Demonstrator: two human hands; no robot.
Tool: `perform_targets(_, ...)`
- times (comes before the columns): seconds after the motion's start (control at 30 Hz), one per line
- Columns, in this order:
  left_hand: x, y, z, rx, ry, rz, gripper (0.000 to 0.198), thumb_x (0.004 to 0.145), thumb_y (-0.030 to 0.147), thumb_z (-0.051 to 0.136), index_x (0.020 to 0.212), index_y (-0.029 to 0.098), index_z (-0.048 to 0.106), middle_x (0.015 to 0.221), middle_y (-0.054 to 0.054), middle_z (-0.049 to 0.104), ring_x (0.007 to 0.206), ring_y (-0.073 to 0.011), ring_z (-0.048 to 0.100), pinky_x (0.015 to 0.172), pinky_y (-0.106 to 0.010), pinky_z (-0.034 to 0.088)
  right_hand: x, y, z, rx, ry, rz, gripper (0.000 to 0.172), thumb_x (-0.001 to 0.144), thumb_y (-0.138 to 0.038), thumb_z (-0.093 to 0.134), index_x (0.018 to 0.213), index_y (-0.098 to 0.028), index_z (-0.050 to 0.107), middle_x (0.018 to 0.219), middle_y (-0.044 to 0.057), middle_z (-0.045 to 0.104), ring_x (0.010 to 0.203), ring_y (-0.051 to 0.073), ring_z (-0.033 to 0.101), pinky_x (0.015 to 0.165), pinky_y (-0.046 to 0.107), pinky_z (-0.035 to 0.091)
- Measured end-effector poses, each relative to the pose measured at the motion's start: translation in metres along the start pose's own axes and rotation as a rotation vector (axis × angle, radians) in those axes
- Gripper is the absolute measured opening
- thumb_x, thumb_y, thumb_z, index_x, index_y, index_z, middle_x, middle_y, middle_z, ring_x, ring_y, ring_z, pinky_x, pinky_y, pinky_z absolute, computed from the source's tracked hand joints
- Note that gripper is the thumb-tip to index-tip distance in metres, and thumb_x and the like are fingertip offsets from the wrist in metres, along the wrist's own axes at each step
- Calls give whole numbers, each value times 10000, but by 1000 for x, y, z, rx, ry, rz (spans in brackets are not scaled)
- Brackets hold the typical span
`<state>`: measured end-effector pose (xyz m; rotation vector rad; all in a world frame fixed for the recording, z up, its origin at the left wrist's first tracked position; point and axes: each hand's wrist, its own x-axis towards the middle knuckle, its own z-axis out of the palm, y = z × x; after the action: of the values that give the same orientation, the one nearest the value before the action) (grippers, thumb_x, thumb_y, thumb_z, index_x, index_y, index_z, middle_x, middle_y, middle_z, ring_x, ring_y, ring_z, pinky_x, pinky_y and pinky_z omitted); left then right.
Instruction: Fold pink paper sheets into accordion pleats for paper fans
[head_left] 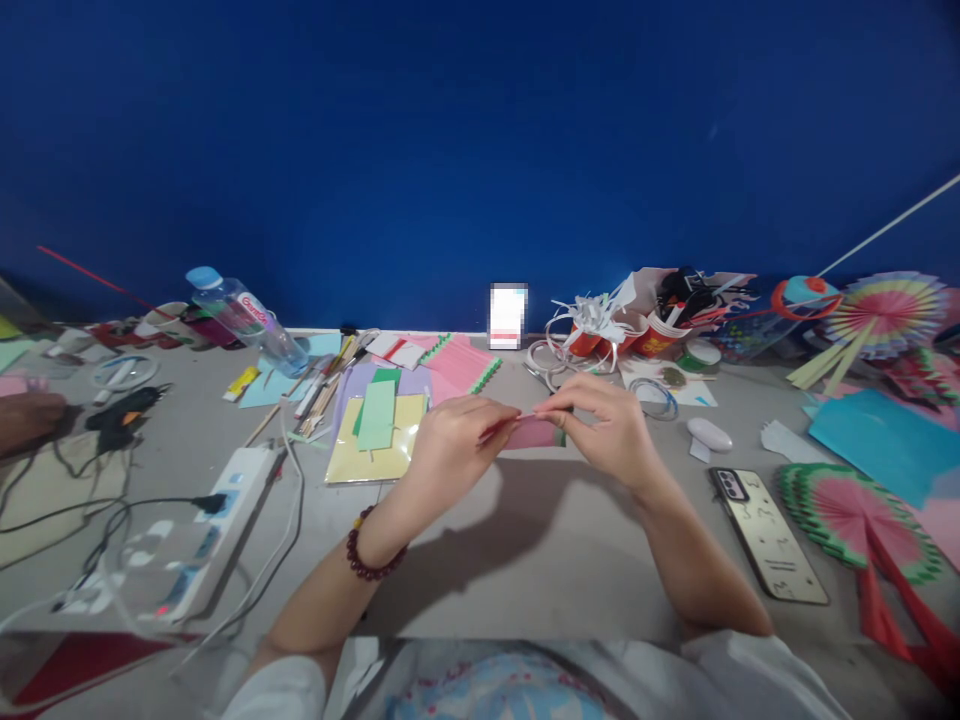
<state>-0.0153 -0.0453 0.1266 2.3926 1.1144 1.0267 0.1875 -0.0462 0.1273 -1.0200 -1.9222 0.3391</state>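
Above the middle of the grey table, my left hand and my right hand pinch a strip of pink paper between them. The paper spans the small gap between my fingertips, and a bit of green shows at its right end. Both hands are closed on it, with the thumbs and forefingers pressed together. Part of the paper is hidden behind my left fingers. Behind the hands lies a pleated pink sheet with green edging. Left of my left hand are green paper strips on a yellow sheet in a clear sleeve.
A power strip with cables and a tilted water bottle stand left. Another person's hand rests at the far left. To the right are a phone, a watermelon-coloured paper fan, blue paper and red cups.
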Motion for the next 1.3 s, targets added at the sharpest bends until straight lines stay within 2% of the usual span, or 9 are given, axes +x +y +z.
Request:
perform_targets(0.33,-2,-2,1,26,-4,26,129,889,164,584,886,193,710,779,-11,731,698,-150,643,636,-265,435,1,0,-1,-7,-23,-29,116,872,-220,626,798,-231,715,712,24,666,704,167,589,663,314,468)
perform_targets(0.63,-3,-3,6,83,9,73,135,894,162,567,849,190,692,777,-14,722,702,-156,641,641,-279,423,3,-4,3,-32,-153,-57,98,884,-267,607,824,-214,664,771,36,682,767,188,592,747,344,443)
perform_targets(0.77,-2,-4,2,61,-50,27,144,908,211,565,886,195,706,776,-21,718,694,-150,634,622,-267,432,3,-2,4,-12,-141,-42,156,902,-259,579,782,-220,670,717,29,671,734,185,588,733,342,437)
perform_targets(0.97,-1,-7,-7,55,-64,4,144,904,260,585,920,206,718,835,-23,739,699,-151,648,636,-267,440,4,-3,-1,-1,-117,-14,158,897,-271,589,772,-219,669,702,27,657,706,174,563,693,323,433)
perform_targets(1.3,2,-7,-11,24,-88,-2,179,912,256,567,886,213,739,765,-14,741,678,-145,668,590,-243,451,3,-2,-2,12,-117,-7,163,892,-295,598,766,-224,673,705,31,662,701,177,568,699,330,442)
